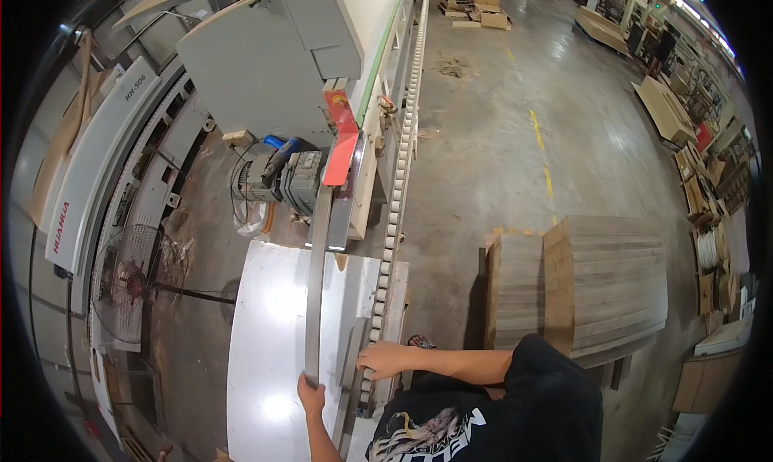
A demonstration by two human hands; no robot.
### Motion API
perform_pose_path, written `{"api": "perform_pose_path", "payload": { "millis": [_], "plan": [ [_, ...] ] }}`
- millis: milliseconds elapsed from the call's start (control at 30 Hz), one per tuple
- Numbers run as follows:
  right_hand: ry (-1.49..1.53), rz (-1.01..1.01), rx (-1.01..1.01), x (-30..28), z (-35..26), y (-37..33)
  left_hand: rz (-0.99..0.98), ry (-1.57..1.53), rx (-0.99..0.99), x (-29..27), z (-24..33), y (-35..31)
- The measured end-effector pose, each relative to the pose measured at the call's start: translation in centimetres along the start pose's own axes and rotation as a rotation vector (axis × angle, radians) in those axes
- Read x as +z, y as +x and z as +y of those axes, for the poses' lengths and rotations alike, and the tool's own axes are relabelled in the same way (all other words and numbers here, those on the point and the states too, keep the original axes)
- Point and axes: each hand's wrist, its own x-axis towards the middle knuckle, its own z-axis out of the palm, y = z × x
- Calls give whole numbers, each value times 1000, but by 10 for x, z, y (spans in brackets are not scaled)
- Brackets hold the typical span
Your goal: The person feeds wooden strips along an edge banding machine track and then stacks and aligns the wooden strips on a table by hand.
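Observation:
A long, narrow grey strip runs away from me over a glossy white table. Its far end passes below the red guard of a grey machine. My left hand is closed around the strip's near part. Close by on the right, my right hand has its fingers curled down beside a second grey strip and the row of rollers. Whether those fingers hold the strip or the roller rail is hidden.
A motor stands on the floor left of the guard, with a standing fan farther left. Stacked wood-grain boards are to my right. Cartons lie far ahead, and more boxes line the right side.

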Motion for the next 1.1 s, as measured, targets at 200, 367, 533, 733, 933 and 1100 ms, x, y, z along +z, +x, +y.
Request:
{"api": "perform_pose_path", "payload": {
  "millis": [200, 367, 533, 733, 933, 1100],
  "plan": [
    [6, 135, -37, 31, -15, 18, 122, -233, -463, -14, -82, -101],
    [-143, 93, 11, 62, -16, 46, 260, 65, -522, -26, -119, -152],
    [-300, 139, 153, 94, -24, 61, 316, 141, -530, -51, -131, -176],
    [-471, 111, 347, 109, -41, 65, 295, 51, -478, -68, -154, -221],
    [-596, -12, 475, 113, -47, 71, 369, 48, -348, -77, -172, -271],
    [-606, -36, 488, 115, -43, 75, 371, 59, -367, -83, -178, -302]
  ]
}}
